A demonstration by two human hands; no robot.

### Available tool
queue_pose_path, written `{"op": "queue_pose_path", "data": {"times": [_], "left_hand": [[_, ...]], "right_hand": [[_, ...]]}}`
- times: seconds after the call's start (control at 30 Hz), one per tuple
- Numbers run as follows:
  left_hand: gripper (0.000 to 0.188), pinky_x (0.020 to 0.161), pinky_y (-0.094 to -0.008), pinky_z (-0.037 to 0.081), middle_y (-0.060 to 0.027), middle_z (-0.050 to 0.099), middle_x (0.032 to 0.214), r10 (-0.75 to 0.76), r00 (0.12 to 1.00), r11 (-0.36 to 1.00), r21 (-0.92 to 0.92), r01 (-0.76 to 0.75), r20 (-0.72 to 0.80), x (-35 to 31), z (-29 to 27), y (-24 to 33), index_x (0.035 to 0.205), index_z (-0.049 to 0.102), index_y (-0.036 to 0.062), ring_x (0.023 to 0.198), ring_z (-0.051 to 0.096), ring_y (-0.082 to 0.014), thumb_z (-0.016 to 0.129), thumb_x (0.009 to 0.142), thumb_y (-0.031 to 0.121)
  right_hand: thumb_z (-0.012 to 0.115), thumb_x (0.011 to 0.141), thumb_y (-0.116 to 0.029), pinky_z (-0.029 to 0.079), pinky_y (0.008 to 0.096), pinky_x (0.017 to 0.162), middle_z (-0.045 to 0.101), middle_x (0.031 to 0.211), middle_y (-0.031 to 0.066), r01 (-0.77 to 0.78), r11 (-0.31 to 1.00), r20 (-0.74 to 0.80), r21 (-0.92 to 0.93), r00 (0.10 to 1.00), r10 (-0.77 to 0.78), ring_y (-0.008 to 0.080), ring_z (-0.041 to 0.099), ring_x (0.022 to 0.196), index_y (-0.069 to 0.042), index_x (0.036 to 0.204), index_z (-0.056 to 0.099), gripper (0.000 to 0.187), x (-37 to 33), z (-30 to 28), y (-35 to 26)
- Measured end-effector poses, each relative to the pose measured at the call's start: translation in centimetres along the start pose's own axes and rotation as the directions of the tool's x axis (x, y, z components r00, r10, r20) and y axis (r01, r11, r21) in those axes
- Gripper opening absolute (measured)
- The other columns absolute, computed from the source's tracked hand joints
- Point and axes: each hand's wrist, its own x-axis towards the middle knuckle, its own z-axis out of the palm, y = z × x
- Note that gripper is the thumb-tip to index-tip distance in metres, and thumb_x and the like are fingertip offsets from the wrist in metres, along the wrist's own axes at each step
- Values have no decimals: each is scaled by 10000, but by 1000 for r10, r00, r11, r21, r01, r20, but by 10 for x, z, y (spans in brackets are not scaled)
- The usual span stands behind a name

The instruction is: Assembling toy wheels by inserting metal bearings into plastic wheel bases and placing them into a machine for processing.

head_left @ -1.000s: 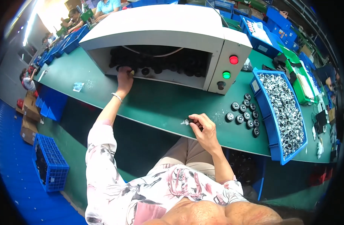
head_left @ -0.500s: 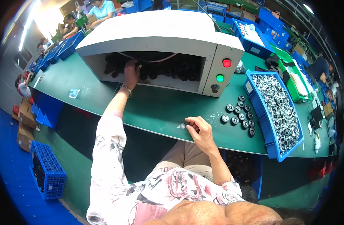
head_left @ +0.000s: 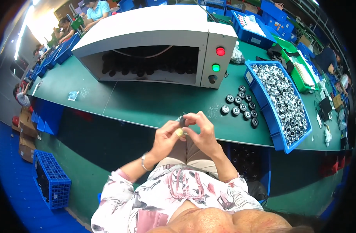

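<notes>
At the green table (head_left: 139, 99), both hands (head_left: 204, 133) hold a black piece (head_left: 182, 122).

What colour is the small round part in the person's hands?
The small round part looks black, best seen in the head view.

No lettering can be read — the white label (head_left: 249, 77) on the blue bin (head_left: 268, 116) is too small.
</notes>
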Motion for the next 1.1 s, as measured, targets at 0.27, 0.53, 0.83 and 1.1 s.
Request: {"op": "queue_pose_path", "data": {"times": [0.27,0.53,0.83,1.1], "left_hand": [[239,813,-255,566,-40,629,1087,-332,938,689,-705,167,-102,-41,37,-16,1191,674,-4,917,653,-125,637,957,32],[98,736,-228,521,-15,566,934,-177,976,897,-428,106,-130,-67,28,-43,1009,688,-21,871,616,-90,683,918,13],[36,722,-191,427,3,509,950,-121,991,993,7,121,50,-73,17,-49,899,624,0,846,513,-45,644,916,24],[58,774,-209,478,2,576,949,-266,963,941,-207,267,37,-64,14,-52,948,638,-31,859,578,-59,637,920,21]], "right_hand": [[756,711,59,537,370,691,665,925,130,161,979,-21,-124,986,-165,296,630,816,-6,1023,658,333,-46,-3,-12],[753,789,2,549,344,685,642,896,134,-77,996,95,42,993,73,256,667,785,-1,999,680,222,-84,1,3],[734,830,-43,434,267,574,584,766,76,-257,958,222,123,949,226,144,577,654,25,836,609,143,-115,7,17],[694,863,7,493,234,728,622,848,21,-501,738,227,452,865,448,99,611,813,42,957,666,104,-112,10,26]]}}
